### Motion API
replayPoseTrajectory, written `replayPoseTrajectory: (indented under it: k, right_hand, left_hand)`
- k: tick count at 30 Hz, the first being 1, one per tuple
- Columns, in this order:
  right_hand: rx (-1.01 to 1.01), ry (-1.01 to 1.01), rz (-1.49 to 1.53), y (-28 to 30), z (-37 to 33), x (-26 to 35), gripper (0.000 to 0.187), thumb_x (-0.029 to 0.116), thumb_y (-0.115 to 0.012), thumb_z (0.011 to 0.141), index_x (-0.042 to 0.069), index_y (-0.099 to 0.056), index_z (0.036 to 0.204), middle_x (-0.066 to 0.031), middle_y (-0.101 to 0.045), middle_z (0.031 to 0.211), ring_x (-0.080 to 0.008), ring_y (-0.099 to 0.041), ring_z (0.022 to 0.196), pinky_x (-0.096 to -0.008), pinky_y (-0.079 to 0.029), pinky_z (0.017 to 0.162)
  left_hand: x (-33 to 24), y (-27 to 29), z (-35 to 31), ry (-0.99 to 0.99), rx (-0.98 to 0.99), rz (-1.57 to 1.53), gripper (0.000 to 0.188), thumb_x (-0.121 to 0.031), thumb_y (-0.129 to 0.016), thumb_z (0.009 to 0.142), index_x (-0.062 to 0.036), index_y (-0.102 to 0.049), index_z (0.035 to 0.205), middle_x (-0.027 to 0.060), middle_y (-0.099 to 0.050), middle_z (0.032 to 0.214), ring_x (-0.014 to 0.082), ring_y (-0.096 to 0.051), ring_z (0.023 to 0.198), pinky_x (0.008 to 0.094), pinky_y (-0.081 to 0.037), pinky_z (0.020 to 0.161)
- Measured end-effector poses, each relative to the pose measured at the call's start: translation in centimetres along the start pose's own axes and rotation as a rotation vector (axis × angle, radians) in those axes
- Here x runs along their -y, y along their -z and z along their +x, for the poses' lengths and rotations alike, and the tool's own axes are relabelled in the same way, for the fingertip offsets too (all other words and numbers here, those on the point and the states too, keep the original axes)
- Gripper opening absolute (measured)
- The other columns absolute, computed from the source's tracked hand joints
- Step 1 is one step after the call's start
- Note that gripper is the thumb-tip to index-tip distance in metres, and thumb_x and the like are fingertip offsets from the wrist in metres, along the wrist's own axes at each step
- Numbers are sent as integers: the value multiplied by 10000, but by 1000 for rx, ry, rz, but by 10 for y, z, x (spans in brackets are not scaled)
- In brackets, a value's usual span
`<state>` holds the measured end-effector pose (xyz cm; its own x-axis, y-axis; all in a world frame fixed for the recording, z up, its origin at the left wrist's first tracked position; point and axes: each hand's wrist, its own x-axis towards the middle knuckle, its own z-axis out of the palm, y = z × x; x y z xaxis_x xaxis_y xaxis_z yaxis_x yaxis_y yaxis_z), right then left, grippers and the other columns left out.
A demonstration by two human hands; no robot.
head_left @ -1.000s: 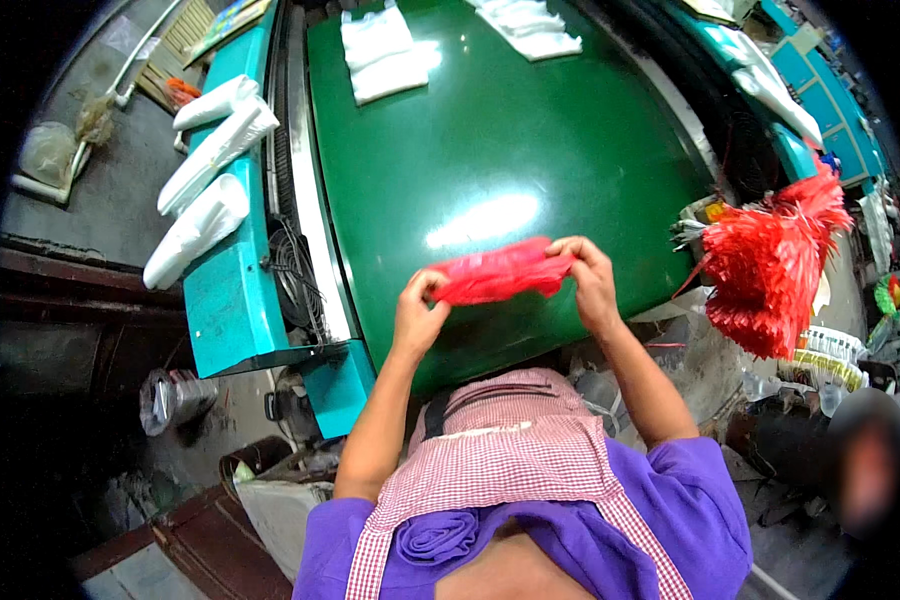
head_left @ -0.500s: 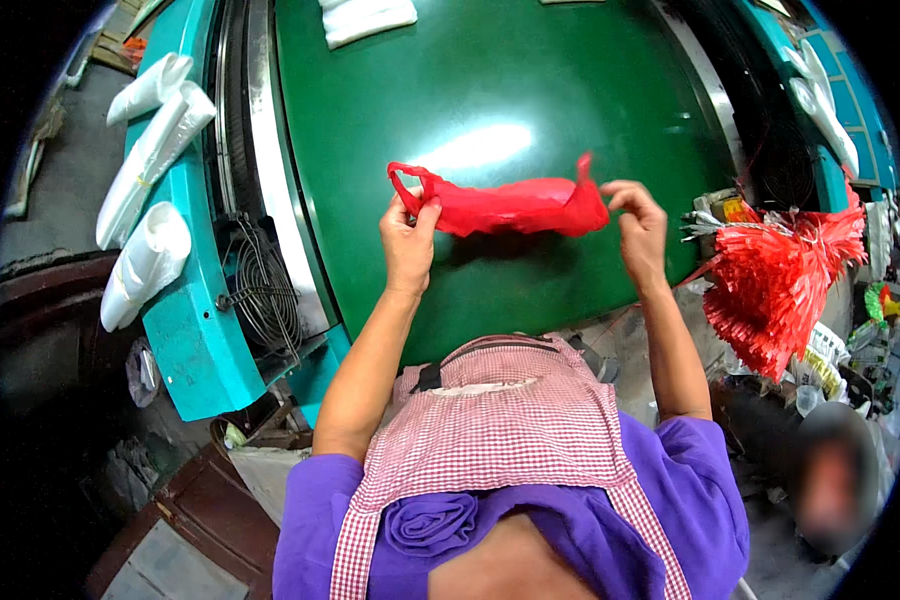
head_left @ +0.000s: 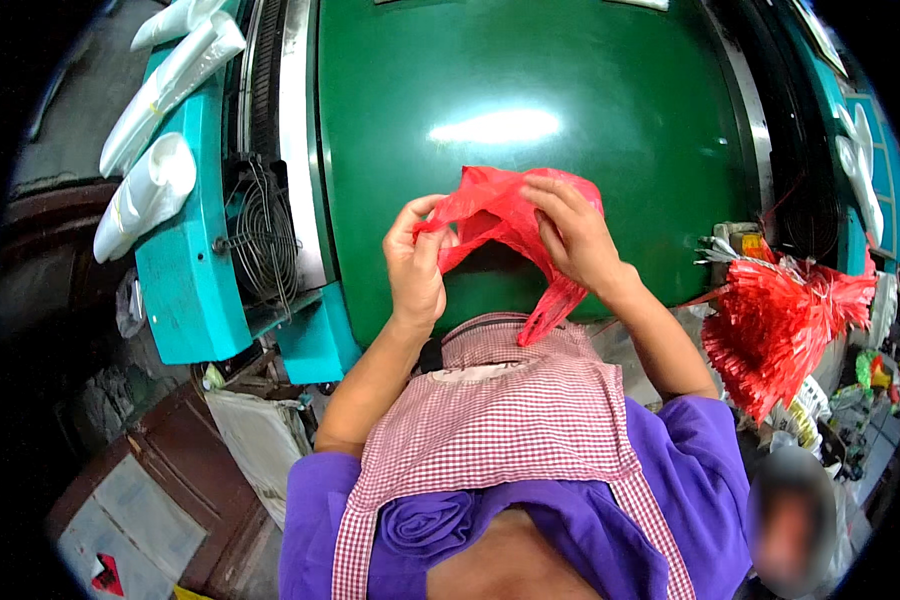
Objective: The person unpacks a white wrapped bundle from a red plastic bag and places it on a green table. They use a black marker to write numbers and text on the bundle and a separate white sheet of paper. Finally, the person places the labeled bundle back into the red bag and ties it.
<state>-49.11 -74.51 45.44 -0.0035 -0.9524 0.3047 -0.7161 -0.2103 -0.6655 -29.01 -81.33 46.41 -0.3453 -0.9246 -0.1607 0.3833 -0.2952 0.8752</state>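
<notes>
A thin red plastic bag [head_left: 498, 200] hangs bunched over a green belt surface [head_left: 610, 90], and one long strip of it droops down to my checked apron [head_left: 510, 430]. My left hand [head_left: 416, 270] pinches the bag's left end between thumb and fingers. Over the bag's right side lies my right hand [head_left: 580, 238], its fingers stretched out and touching the film. The thumb of that hand is partly hidden, and so is the far side of the bag.
Rolled clear plastic [head_left: 150, 190] lies on a turquoise frame [head_left: 190, 290] at left, beside a wire fan guard [head_left: 263, 240]. A bundle of red plastic strips [head_left: 770, 320] hangs at right. A metal rail [head_left: 302, 140] borders the belt. Part of a person [head_left: 792, 520] shows at lower right.
The bag has gone from stretched sideways to bunched, with a strip now hanging toward me. My right hand has moved left onto it. The view has shifted, so the surroundings sit differently.
</notes>
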Motion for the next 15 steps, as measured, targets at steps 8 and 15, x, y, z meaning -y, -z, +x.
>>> replayPoseTrajectory:
  k: [8,15]
  right_hand:
    - [648,-422,-184,-32,4,-38,205,105,-539,815,-13,-666,924,-269,-649,924,-402,-637,903,-473,-499,767]
    - [679,-213,-106,-10,41,-41,316,334,-615,851,159,-674,1107,-101,-662,1152,-280,-630,1044,-390,-487,915]
  left_hand:
    - [-10,-37,-4,-177,23,195,242,-188,-520,984,24,-637,981,24,-635,836,60,-536,738,220,-436,699]
    - [1,-32,-8,-112,35,333,263,-167,-500,991,38,-634,1086,85,-664,1052,122,-605,964,264,-454,890]
